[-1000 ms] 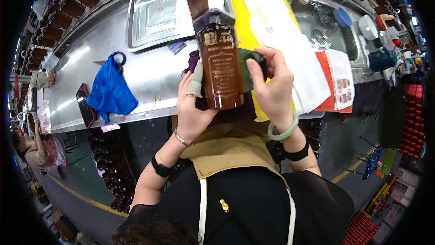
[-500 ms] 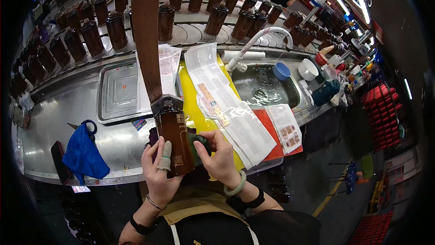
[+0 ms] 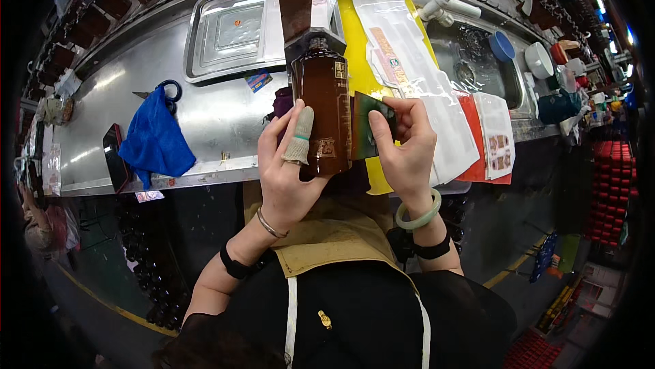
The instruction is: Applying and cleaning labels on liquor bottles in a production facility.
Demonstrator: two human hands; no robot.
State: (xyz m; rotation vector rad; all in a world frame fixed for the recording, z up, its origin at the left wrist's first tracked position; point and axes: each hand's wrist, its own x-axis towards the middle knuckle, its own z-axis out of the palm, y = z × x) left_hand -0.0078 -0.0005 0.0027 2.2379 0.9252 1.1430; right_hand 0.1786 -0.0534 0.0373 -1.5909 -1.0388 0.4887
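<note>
A brown bottle (image 3: 326, 106) with gold markings lies in front of me, its neck end pointing away toward a dark holder (image 3: 315, 40) at the end of a brown bar. My left hand (image 3: 290, 181) grips the bottle's near left side. A beige cloth finger cover (image 3: 299, 135) sits on one of its fingers. Between thumb and fingers, my right hand (image 3: 411, 157) pinches a flat dark green scraper-like piece (image 3: 364, 133), its edge against or very close to the bottle's right side. Dark purple cloth (image 3: 281, 104) shows partly from under the bottle.
Left on the steel counter (image 3: 222, 130) are a blue cloth (image 3: 158, 138), scissors (image 3: 170, 89) and a phone (image 3: 116, 157). A metal tray (image 3: 194, 62) lies beyond. Printed sheets (image 3: 437, 113) cover a yellow sheet (image 3: 348, 21) at right, beside a sink (image 3: 515, 86) with a faucet (image 3: 437, 10).
My view has tipped downward, so the counter sits higher in the picture and more of my apron shows. Both hands keep their hold; the green piece shows more fully beside the bottle.
</note>
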